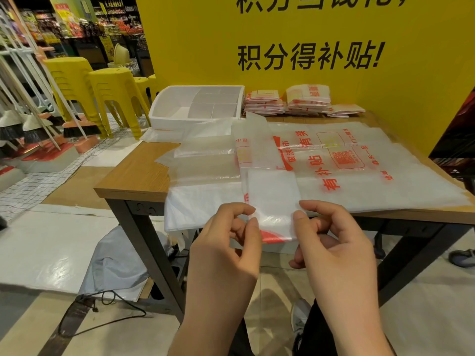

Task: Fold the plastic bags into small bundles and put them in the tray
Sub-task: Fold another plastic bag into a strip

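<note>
A translucent plastic bag folded into a long narrow strip (pixel 272 194) runs from the table's middle to its front edge. My left hand (pixel 231 242) pinches the strip's near left corner between thumb and forefinger. My right hand (pixel 331 237) pinches its near right corner the same way. The strip lies over a flat pile of unfolded bags with red print (pixel 359 176) spread across the wooden table (pixel 133 176). A white tray with dividers (pixel 164 111) stands at the table's back left, with no bundles visible inside. Stacks of folded bag bundles (pixel 303 101) lie behind the pile against the wall.
A yellow wall with black lettering (pixel 385 86) backs the table. Yellow plastic stools (pixel 108 98) and brooms (pixel 51 129) stand to the left. A grey bag and a black cable (pixel 102 312) lie on the floor under the table's left side. A shoe (pixel 462 256) shows at right.
</note>
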Demonstrator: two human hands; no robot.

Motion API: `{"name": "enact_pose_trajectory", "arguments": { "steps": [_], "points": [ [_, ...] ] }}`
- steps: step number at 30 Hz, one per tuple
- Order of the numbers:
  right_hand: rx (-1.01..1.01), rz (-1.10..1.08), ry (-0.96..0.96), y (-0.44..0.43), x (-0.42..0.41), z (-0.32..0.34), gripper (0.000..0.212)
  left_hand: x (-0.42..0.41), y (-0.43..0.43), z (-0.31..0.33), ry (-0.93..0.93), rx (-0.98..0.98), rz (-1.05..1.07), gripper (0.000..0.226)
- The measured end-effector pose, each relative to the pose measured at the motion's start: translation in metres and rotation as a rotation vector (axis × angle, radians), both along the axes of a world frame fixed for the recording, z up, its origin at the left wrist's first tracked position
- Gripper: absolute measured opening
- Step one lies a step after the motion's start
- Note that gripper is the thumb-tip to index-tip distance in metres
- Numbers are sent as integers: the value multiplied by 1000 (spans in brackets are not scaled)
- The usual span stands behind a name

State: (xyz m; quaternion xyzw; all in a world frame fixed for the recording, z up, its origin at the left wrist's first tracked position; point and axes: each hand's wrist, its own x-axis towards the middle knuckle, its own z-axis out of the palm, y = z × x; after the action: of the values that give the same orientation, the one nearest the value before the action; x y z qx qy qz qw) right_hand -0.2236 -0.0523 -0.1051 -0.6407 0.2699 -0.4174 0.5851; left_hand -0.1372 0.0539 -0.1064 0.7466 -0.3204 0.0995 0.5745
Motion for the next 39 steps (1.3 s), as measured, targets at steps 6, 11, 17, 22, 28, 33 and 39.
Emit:
{"name": "enact_pose_trajectory", "arguments": {
  "steps": [6, 11, 17, 22, 28, 33, 39],
  "points": [
    [-1, 31, -2, 1, -1, 0, 21, -1, 2, 0, 135, -17, -22, 26],
    [43, 40, -21, 2, 0, -1, 19, -4, 2, 3, 195, -38, -51, 21],
    [54, 21, 3, 1, -1, 0, 17, 0, 17, 11, -126, 290, -79, 42],
    [1, 8, 56, -3, -2, 6, 13, 20, 17, 31, -327, 605, -318, 76],
    [-219, 60, 249, -8, -7, 17, 23, 56, -12, 34, -367, 922, -241, 66],
    [-823, 166, 613, -41, -21, 39, 48, 66, -10, 25, -434, 915, -273, 75],
    [-1184, 502, 805, -79, 11, 60, 85, 73, -9, 24, -517, 931, -287, 89]
  ]
}}
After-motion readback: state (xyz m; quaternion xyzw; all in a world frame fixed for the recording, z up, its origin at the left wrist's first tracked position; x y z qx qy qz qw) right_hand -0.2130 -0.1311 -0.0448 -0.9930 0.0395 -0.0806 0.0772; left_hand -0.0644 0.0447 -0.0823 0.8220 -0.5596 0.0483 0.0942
